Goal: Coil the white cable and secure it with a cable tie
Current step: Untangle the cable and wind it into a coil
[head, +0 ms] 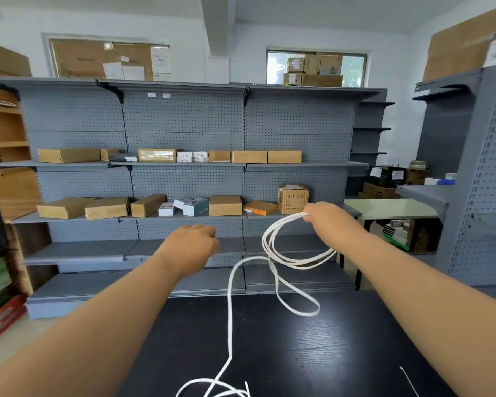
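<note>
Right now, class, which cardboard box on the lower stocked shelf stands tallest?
The cube-shaped cardboard box at the row's right end, seen just beside the right hand; it bears printed handling symbols, while the others lie flat.

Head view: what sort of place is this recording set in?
Probably a stockroom or small warehouse: grey pegboard shelves lined with cardboard boxes, more cartons stacked at the window, and a black table under the cable.

Bright, even daylight comes from the window (352,70). The dark surface (312,345) shows soft glare; the edges bend and blur.
</note>
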Demonstrator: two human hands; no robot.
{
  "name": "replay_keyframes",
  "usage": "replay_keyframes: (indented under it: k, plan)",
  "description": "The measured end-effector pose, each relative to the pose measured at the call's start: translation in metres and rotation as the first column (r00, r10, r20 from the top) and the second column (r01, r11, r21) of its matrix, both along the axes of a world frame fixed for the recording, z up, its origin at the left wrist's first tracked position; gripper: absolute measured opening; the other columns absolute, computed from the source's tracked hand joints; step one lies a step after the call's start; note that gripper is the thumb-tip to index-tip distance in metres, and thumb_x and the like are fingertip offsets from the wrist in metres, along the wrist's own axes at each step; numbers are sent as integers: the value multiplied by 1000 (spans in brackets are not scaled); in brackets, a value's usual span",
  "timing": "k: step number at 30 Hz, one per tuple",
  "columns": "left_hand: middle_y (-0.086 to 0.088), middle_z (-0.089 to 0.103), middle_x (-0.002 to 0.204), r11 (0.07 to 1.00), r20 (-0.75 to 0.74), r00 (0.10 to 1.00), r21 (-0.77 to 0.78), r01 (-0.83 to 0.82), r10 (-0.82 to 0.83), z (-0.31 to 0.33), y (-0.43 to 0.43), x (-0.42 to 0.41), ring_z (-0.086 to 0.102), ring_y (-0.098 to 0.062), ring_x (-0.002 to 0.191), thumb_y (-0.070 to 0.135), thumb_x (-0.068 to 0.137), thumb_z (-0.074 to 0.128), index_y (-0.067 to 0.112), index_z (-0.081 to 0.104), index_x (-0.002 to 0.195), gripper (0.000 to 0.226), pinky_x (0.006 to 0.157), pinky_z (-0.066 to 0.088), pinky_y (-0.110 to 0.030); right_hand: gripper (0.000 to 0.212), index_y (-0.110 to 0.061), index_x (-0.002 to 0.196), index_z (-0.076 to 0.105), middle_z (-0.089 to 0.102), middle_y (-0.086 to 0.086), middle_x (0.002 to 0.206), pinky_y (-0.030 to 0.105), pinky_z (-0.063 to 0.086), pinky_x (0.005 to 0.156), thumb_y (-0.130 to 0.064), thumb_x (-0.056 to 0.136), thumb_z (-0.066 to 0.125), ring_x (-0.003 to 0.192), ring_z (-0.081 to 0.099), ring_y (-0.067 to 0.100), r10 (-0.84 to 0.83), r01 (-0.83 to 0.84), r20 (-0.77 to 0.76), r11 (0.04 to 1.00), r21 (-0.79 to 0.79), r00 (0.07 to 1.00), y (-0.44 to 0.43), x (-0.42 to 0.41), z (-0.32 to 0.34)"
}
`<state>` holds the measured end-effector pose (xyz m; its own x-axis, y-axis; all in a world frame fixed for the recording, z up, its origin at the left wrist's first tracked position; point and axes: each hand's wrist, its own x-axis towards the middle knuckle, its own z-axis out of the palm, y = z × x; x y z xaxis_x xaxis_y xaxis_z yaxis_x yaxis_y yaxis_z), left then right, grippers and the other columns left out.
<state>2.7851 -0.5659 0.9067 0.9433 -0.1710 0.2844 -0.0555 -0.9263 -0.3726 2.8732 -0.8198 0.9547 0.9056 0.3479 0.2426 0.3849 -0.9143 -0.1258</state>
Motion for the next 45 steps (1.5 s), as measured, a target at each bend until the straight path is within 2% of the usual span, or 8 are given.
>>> replay_keyframes:
  k: [9, 13, 15, 21, 31, 38, 42, 45]
  plan:
    - [-4, 53, 135, 782, -185, 978, -621, -45, -91, -25, -43, 13, 48, -21, 123, 36, 98, 40, 16, 47, 132, 40, 102, 38, -34, 22, -5, 111, 52, 56, 17, 106, 36, 40, 76, -15, 99, 38, 94, 54, 29, 95, -95, 93, 995, -10, 991, 4, -9, 4]
    - [-2, 64, 109, 577, -243, 959, -809, -116, -147, -30, -56, 18, 63, -16, 85, 36, 96, 45, 15, 55, 124, 36, 81, 47, -28, 20, -6, 108, 54, 55, 16, 104, 40, 42, 80, -17, 98, 39, 95, 53, 30, 127, -129, 128, 992, 7, 984, 0, -13, 1]
    - [-2, 63, 93, 572, -228, 962, -814, -105, -148, -29, -58, 20, 59, -13, 71, 32, 95, 49, 12, 61, 116, 31, 68, 44, -24, 21, -5, 110, 53, 55, 16, 106, 39, 42, 82, -15, 99, 38, 96, 53, 30, 123, -122, 119, 992, -14, 985, 2, -14, 6]
    - [-8, 69, 103, 661, -47, 990, -740, -126, 136, -17, -19, 21, 62, -22, 89, 26, 94, 52, 15, 64, 104, 19, 75, 48, -28, 30, -4, 123, 51, 52, 18, 117, 29, 30, 76, -10, 99, 34, 109, 52, 32, 70, -74, 133, 997, 26, 989, -12, -7, 0]
    - [-6, 54, 77, 755, 65, 830, -459, -469, 554, -20, 84, -5, 56, -28, 72, -2, 90, 40, 9, 51, 93, 16, 63, 45, -36, 25, -4, 117, 51, 38, 6, 93, 31, 31, 70, -12, 100, 35, 83, 41, 21, -17, 27, 137, 997, -68, 990, -11, 6, -8]
    - [-18, 62, 102, 741, 12, 903, -576, -345, 430, -13, 49, 5, 53, -30, 84, 10, 96, 35, 3, 55, 101, 22, 71, 44, -36, 14, -7, 102, 51, 45, 9, 90, 35, 36, 70, -10, 98, 38, 81, 44, 22, 82, -79, 120, 996, -29, 989, 24, 5, -10]
    - [-14, 63, 98, 605, 56, 980, -793, -74, 193, -3, -5, 12, 56, -30, 92, 34, 100, 32, 7, 58, 101, 37, 75, 40, -33, 16, -14, 96, 50, 45, 6, 93, 33, 36, 72, -8, 98, 36, 84, 40, 20, 192, -194, 123, 981, 0, 974, 43, -5, -11]
    - [-3, 58, 128, 301, 31, 999, -953, 23, 22, -3, -32, 14, 50, -22, 121, 48, 98, 25, 15, 54, 128, 53, 100, 35, -34, 19, -18, 81, 37, 37, 3, 83, 33, 32, 65, -7, 97, 36, 83, 42, 23, 263, -263, 169, 965, -22, 950, 47, -15, -11]
